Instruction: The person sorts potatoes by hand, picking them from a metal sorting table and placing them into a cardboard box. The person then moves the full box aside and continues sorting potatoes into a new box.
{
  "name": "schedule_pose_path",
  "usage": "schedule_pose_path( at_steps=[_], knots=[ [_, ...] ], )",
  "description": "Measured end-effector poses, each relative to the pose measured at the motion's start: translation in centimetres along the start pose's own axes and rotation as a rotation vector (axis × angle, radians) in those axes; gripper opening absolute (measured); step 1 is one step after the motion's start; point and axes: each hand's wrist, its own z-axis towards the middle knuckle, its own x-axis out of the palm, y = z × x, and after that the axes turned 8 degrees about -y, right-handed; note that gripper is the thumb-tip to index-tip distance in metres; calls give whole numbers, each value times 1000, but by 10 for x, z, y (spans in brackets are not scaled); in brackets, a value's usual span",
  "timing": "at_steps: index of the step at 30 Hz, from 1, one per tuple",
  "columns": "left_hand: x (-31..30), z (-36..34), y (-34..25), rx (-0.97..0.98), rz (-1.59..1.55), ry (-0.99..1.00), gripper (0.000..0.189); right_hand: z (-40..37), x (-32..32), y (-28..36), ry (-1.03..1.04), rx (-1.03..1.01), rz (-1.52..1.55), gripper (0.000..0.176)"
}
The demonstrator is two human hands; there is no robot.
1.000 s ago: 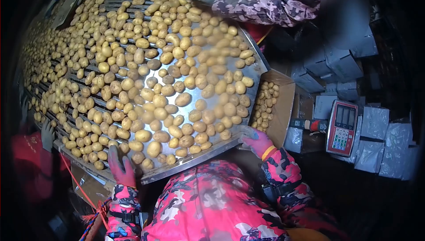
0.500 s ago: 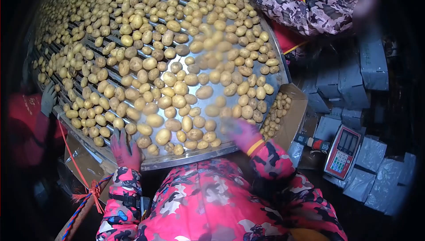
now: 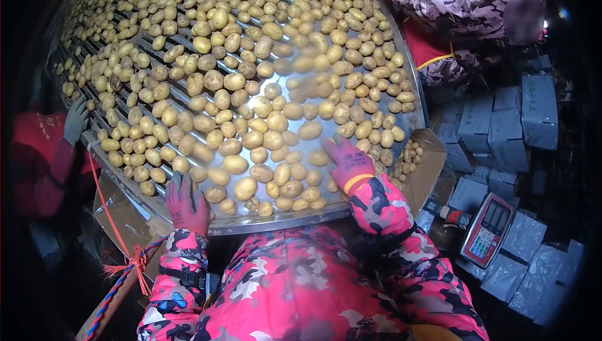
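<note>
Metal table [image 3: 290, 221], potatoes [image 3: 318, 157] just beside the right hand [image 3: 351, 164].

Bare metal shows on the tabletop [image 3: 285, 215] along its near rim, while crowded potatoes [image 3: 235, 164] block the way left.

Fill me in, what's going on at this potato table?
Someone in pink gloves is working over a metal table spread with loose potatoes. The right hand reaches in among them and the left hand is at the near rim; neither appears to grip one. A co-worker's gloved hand is at the table's left side. A cardboard box with potatoes inside sits by the right edge.
</note>
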Motion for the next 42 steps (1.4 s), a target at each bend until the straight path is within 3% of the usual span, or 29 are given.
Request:
schedule_pose_path(
  at_steps=[5, 8, 9, 12, 14, 16, 19, 21, 22, 24, 25, 28, 31, 34, 37, 40, 42],
  knots=[
    [-3, 1, -2, 10, -15, -1, 58, 33, 18, 8, 33, 11, 12, 56],
    [-3, 1, -3, 21, -20, -6, 58, 47, 34, -19, -32, 10, 237, 49],
    [-2, 1, -3, 25, -21, -7, 58, 38, 17, -13, -156, -10, 366, 44],
    [-1, 0, 0, 9, -17, -1, 58, 4, -37, -17, -131, 428, 857, 39],
    [-1, 0, 0, 10, -23, -2, 58, -39, -45, -59, -357, 422, 1080, 43],
    [-2, 2, -2, 25, -36, -8, 58, -82, -57, -87, -647, 495, 942, 43],
    [0, 1, 0, 38, -23, -31, 57, -117, -43, -107, -677, 359, -304, 40],
    [-2, 4, -3, 61, -43, -33, 57, -104, -31, -68, -603, 228, -124, 37],
    [-5, 5, -3, 73, -47, -34, 57, -88, -12, -47, -526, 280, 283, 43],
    [-4, 3, 0, 87, -59, -42, 56, -56, -4, 9, -410, 41, 265, 51],
    [-3, 2, 1, 92, -66, -45, 55, -36, 3, 23, -239, -25, 321, 56],
    [-6, 2, -1, 70, -93, -41, 54, -6, 13, 58, -355, -272, 75, 58],
    [-7, 3, 0, 72, -116, -58, 54, 3, 12, 61, -328, -171, 61, 60],
    [-6, 3, -1, 60, -113, -63, 53, 8, 17, 69, -473, -263, 81, 51],
    [-7, 5, -4, 56, -105, -58, 53, 33, 24, 89, -196, -605, 141, 50],
    [-9, 7, -3, 62, -100, -57, 53, 55, 34, 72, -397, -545, -42, 49],
    [-9, 6, -3, 47, -116, -55, 53, 41, 26, 68, -427, -276, -84, 46]
  ],
)
